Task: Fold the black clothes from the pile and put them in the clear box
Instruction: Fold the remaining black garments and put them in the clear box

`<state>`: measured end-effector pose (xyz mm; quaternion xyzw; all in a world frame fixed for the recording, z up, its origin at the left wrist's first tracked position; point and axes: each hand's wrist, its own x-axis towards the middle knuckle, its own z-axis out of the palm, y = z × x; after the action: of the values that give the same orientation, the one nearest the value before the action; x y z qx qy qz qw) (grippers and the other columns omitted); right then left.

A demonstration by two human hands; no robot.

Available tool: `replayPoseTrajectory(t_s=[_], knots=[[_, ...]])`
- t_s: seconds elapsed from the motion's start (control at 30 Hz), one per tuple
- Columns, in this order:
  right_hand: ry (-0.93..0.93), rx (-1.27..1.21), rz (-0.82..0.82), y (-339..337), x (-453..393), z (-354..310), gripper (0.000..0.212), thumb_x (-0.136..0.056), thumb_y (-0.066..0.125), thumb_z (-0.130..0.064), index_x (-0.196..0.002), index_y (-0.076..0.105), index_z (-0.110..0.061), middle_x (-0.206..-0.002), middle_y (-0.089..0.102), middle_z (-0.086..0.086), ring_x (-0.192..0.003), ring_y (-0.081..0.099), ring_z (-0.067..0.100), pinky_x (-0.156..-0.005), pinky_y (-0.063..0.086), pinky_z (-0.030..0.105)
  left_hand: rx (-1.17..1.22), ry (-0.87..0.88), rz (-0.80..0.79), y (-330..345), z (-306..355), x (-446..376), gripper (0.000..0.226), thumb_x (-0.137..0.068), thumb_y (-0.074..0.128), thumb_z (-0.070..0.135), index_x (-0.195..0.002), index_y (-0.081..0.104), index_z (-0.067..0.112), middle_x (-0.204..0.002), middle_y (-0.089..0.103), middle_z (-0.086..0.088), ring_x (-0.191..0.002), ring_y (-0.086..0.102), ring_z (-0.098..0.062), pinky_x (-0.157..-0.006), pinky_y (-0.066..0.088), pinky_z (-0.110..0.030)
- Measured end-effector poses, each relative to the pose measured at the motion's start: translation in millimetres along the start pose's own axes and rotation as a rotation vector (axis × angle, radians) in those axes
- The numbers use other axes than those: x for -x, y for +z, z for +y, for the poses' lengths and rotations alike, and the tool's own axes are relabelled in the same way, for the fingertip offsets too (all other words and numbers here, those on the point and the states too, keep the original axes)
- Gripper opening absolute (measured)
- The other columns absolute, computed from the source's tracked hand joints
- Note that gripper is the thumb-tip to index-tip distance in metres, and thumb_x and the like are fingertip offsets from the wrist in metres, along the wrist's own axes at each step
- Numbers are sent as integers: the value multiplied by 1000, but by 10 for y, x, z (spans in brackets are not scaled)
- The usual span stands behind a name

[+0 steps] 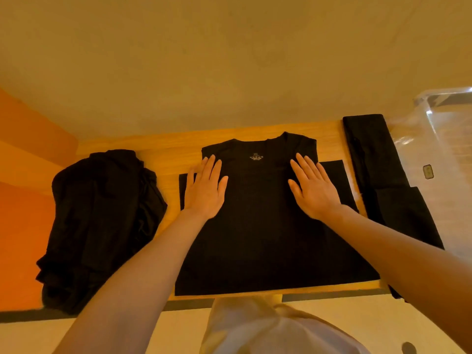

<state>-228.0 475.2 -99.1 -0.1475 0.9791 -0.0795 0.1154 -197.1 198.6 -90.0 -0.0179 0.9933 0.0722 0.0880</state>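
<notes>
A black T-shirt (265, 221) lies spread flat on the wooden bench (163, 159), collar away from the person, a small printed label just under the neckline. The left hand (205, 186) and the right hand (310, 186) both lie on its upper chest with fingers straight, pressing flat; neither grip is closed on any cloth. The step in hand looks like smoothing before the fold. To do it well, the palms should sweep outward from the centre toward the sleeves and hem, so creases leave the cloth rather than bunch under the hands, and the side edges should end up parallel before either side is brought in. The unfolded pile (99, 226) sits to the left on the bench, just apart from the shirt. A folded black garment (383, 175) lies along the right edge, beside the clear box (439, 139), whose wall shows at the far right; whether anything is inside cannot be told.
</notes>
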Motion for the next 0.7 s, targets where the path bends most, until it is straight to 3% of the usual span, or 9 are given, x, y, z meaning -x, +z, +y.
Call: replayPoseTrajectory(t_s=[0.2,0.33,0.5,0.6,0.7], knots=[[74,15,-33,-42,-416,83,65,-99,11,-52,-153,3,-16,-161,-6,1,-146,-14,14,-120,-7,37,-35,69,-40,-35,-108,-495,57,-102,20,46,-152,17,18,-161,10,-4,-148,3,-20,-118,4,-42],[62,35,-17,-36,-502,159,77,-90,4,-64,-153,0,-20,-161,-9,0,-146,-16,14,-120,-6,39,-29,62,-31,79,-213,-538,69,-96,16,60,-154,8,23,-162,1,-1,-148,-5,-20,-117,4,-48],[79,52,-1,-10,-533,270,84,-88,11,-72,-153,-3,-22,-160,-12,-3,-146,-17,12,-120,-4,43,-73,-3,-86,64,-293,-630,82,-86,11,76,-152,-9,30,-160,-16,3,-146,-18,-20,-117,-4,-51],[72,56,5,-4,-547,263,84,-88,11,-71,-154,-1,-20,-160,-11,-1,-146,-17,12,-120,-5,43,-87,9,-104,48,-306,-653,84,-86,10,77,-151,-11,30,-159,-20,2,-145,-21,-19,-116,-7,-50],[36,42,35,-25,-524,238,80,-91,12,-66,-153,3,-16,-161,-7,1,-147,-14,13,-120,-3,43,-43,29,-24,53,-291,-598,78,-90,8,70,-153,-3,25,-161,-10,0,-147,-15,-19,-116,-3,-50]])
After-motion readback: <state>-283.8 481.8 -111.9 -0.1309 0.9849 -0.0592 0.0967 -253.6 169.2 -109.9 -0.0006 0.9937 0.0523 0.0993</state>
